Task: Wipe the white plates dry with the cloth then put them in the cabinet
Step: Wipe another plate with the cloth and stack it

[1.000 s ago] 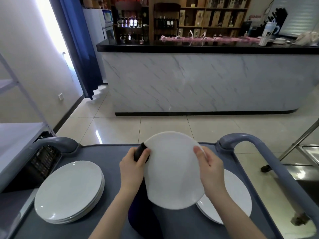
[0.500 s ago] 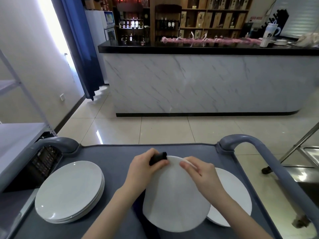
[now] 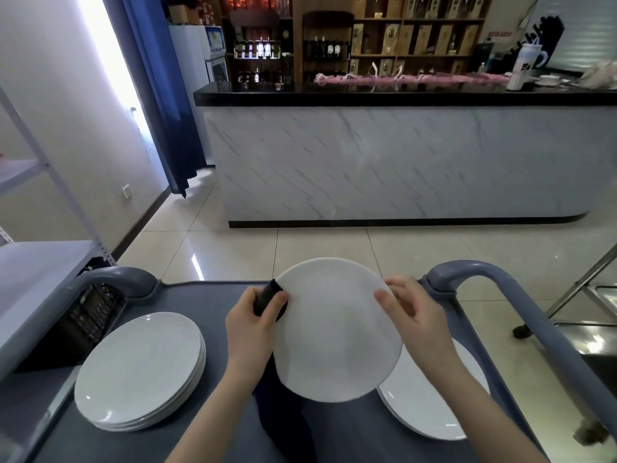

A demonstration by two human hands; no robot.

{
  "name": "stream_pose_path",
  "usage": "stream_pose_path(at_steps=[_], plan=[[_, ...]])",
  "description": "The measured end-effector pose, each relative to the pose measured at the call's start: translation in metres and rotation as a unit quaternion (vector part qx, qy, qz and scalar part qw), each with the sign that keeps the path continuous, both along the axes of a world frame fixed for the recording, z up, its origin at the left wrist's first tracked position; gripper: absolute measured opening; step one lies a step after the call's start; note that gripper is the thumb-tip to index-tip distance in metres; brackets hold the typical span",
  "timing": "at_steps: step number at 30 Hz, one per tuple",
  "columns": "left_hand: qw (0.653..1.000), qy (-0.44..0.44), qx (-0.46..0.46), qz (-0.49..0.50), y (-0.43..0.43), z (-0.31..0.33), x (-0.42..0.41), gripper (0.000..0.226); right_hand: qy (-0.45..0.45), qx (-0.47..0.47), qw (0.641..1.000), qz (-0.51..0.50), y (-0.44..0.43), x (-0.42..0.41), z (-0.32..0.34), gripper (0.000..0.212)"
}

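A white plate (image 3: 337,332) is held tilted up above the grey cart (image 3: 187,295). My left hand (image 3: 250,325) grips its left rim together with a dark cloth (image 3: 267,295), which hangs down behind the plate and below it. My right hand (image 3: 414,315) pinches the plate's right rim with thumb in front. A stack of white plates (image 3: 140,369) lies on the cart's left side. Another white plate (image 3: 434,399) lies at the right, partly hidden by the held plate and my right forearm.
The cart has raised grey handles (image 3: 474,275) at both far corners. A metal shelf rack (image 3: 40,262) stands at the left. A marble-fronted counter (image 3: 384,162) with a black top crosses the room ahead. A metal frame (image 3: 581,285) stands at the right on the tiled floor.
The plate was tipped down flat half a second ago and is raised upright again. My hands shifted back to its left and right rims.
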State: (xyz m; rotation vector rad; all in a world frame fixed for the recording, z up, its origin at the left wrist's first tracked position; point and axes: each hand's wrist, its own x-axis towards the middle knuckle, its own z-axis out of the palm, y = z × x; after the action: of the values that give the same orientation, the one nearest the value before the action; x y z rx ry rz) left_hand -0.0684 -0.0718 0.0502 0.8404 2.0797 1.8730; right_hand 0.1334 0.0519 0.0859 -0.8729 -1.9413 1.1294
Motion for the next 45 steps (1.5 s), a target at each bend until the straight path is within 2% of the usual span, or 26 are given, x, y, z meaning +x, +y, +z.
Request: stream_pose_path(at_steps=[3,5,6,7,9,11,14,18,21,24,27,30,34,37,39,41,43,45], plan=[[0.995,0.085,-0.026,-0.053,0.002,0.012,0.0,0.029,-0.121,0.072,0.986,0.089,0.01,-0.011,0.017,0.031],[0.987,0.128,-0.049,-0.081,0.004,0.017,-0.001,0.029,-0.176,0.099,0.971,0.129,0.014,-0.02,0.019,0.029],[0.984,0.141,-0.059,-0.096,0.005,0.019,-0.001,0.028,-0.172,0.102,0.97,0.138,0.014,-0.023,0.018,0.022],[0.982,0.144,-0.065,-0.107,0.006,0.019,-0.002,0.027,-0.153,0.1,0.973,0.142,0.013,-0.026,0.016,0.016],[0.985,0.12,-0.066,-0.106,0.007,0.018,-0.003,0.026,-0.097,0.096,0.983,0.122,0.009,-0.028,0.008,0.022],[0.992,0.081,-0.049,-0.077,0.008,0.015,-0.003,0.027,-0.045,0.087,0.992,0.077,0.004,-0.029,0.0,0.032],[0.999,0.041,-0.032,-0.005,0.008,0.006,-0.006,0.031,0.031,0.025,0.999,-0.011,-0.006,-0.028,-0.012,0.039],[0.996,-0.068,-0.029,0.05,0.003,-0.016,0.003,0.033,0.123,-0.096,0.976,-0.154,-0.023,-0.031,-0.027,0.052],[0.992,-0.107,-0.032,0.05,0.0,-0.029,0.008,0.033,0.133,-0.135,0.966,-0.177,-0.028,-0.03,-0.037,0.05],[0.997,-0.061,-0.033,0.014,-0.002,-0.022,0.0,0.022,0.098,-0.097,0.981,-0.135,-0.022,-0.021,-0.037,0.048],[0.997,0.026,-0.047,-0.054,-0.002,-0.004,-0.007,0.022,0.027,-0.041,0.999,-0.01,-0.012,-0.014,-0.029,0.042],[0.98,0.117,-0.078,-0.139,0.006,0.006,-0.003,0.024,-0.047,-0.01,0.994,0.098,-0.014,-0.017,-0.023,0.034],[0.981,0.137,-0.076,-0.117,0.012,0.007,-0.003,0.025,-0.004,-0.018,0.998,0.06,-0.022,-0.02,-0.023,0.036],[0.989,0.097,-0.087,-0.075,0.009,0.004,-0.013,0.027,0.05,-0.058,0.997,-0.034,-0.022,-0.017,-0.025,0.04],[0.994,0.021,-0.09,-0.055,0.005,-0.005,-0.014,0.036,0.099,-0.095,0.984,-0.115,-0.024,-0.018,-0.029,0.052],[0.994,-0.066,-0.079,-0.045,0.002,-0.015,-0.006,0.04,0.131,-0.121,0.968,-0.177,-0.027,-0.021,-0.034,0.054],[0.992,-0.112,-0.058,-0.022,0.0,-0.022,0.003,0.041,0.138,-0.129,0.964,-0.186,-0.028,-0.024,-0.036,0.05],[0.993,-0.116,-0.037,0.002,-0.003,-0.023,0.005,0.039,0.118,-0.119,0.975,-0.148,-0.023,-0.021,-0.033,0.046]])
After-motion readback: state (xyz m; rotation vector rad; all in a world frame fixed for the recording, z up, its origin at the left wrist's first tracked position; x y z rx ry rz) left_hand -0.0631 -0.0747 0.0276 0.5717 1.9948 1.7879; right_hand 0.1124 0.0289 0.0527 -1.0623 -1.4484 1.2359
